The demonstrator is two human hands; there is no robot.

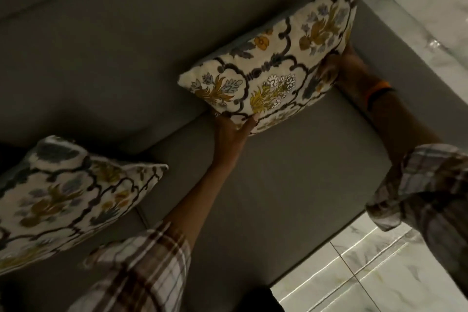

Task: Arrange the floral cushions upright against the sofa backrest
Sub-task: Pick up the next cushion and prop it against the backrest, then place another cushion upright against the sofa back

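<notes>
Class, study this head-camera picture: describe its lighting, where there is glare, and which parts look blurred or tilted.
Head view: dim overall, the grey sofa murky; glare streaks shine on the marble floor at lower right; the held cushion is fairly sharp, the second cushion at left and the plaid sleeves are soft and blurred; the whole scene sits tilted, with wide-angle stretch toward the edges.

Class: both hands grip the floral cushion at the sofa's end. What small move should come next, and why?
Probably press the held floral cushion back until it leans on the backrest, then let go. The left hand and right hand grip its bottom corners and it already stands nearly upright.
</notes>
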